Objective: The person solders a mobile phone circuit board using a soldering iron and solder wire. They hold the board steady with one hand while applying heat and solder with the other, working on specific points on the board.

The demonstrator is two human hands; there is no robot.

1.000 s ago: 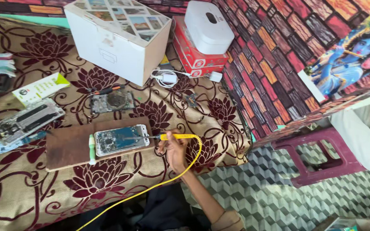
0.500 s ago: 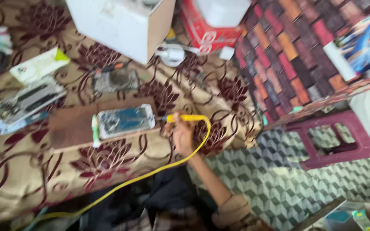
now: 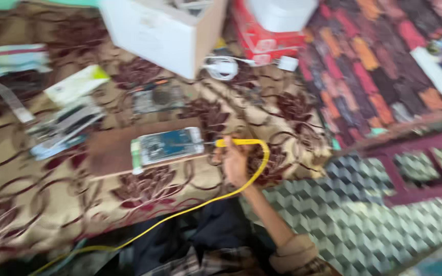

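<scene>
View has swung left and blurred since half a second ago; the right hand point(image 3: 233, 159) is unmoved, still gripping the yellow tool point(image 3: 237, 142), tip at the phone's point(image 3: 167, 145) right edge. Left hand not seen. Phone: opened, blue-grey inside, flat on a brown board point(image 3: 109, 152). Behind the phone: white box point(image 3: 154, 36); right of it, red carton point(image 3: 267, 40). Left of the phone: green-white packet point(image 3: 76, 84).

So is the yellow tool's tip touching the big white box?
No, the yellow tool points at the opened phone; the white box sits apart.
</scene>
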